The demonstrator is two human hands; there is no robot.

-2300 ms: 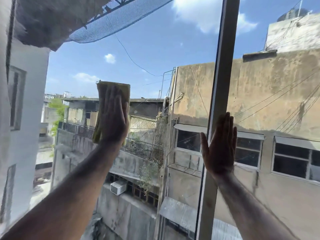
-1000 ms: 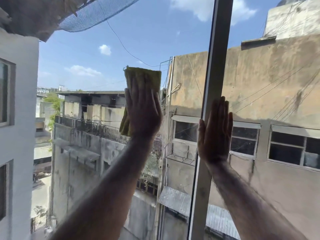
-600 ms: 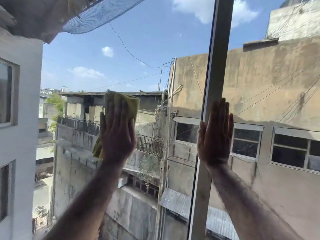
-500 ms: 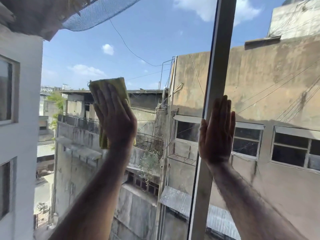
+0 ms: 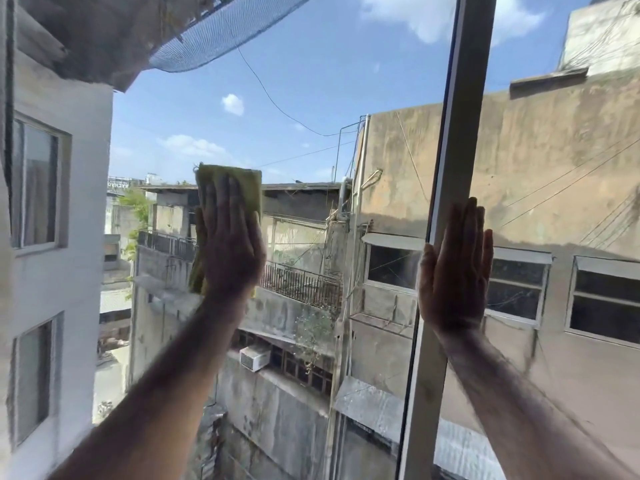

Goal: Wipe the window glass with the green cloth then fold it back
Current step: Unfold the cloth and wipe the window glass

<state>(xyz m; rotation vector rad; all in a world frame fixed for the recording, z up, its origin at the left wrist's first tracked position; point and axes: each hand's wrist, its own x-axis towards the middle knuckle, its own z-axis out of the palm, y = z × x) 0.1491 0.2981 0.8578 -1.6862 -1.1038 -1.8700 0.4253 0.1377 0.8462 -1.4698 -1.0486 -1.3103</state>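
My left hand (image 5: 230,244) lies flat on the window glass (image 5: 311,98) with the folded green cloth (image 5: 249,183) pressed under the palm. The cloth's top edge and left side stick out past the fingers; the remainder is hidden by the hand. My right hand (image 5: 453,268) rests flat, fingers up and together, against the glass right beside the window frame's vertical bar (image 5: 457,140). It holds nothing.
The pale vertical frame bar splits the window into a left pane and a right pane (image 5: 571,168). Beyond the glass are concrete buildings, a white wall (image 5: 79,202) at left, blue netting (image 5: 214,32) above and blue sky.
My left hand has been sweeping the cloth side to side and up and down on the left pane, and in the last half second it moved slightly right. My right hand has stayed by the bar.
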